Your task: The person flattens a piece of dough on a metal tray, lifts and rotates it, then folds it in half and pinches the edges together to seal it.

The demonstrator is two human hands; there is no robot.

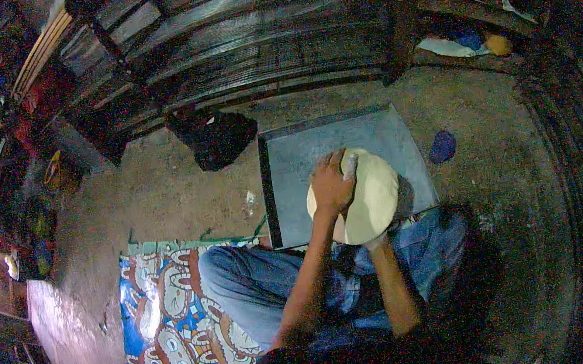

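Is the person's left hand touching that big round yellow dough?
Touching. The head view shows the left hand spread flat on top of the pale round dough, its fingers pressed against the surface with no gap, above the grey tray.

We see a pale cream-yellow round disc of dough [372,197], plain and unpatterned, against a flat grey square metal tray [302,151]. Our legs wear faded blue denim jeans [246,285]. Beneath them lies a bright blue plastic mat [169,318] printed with repeating brown-and-white cartoon faces and edged in green. The bare earth floor [159,193] is dull brown. A black bag [222,139] sits beside the tray, and a small dark blue object [442,146] lies on the other side.
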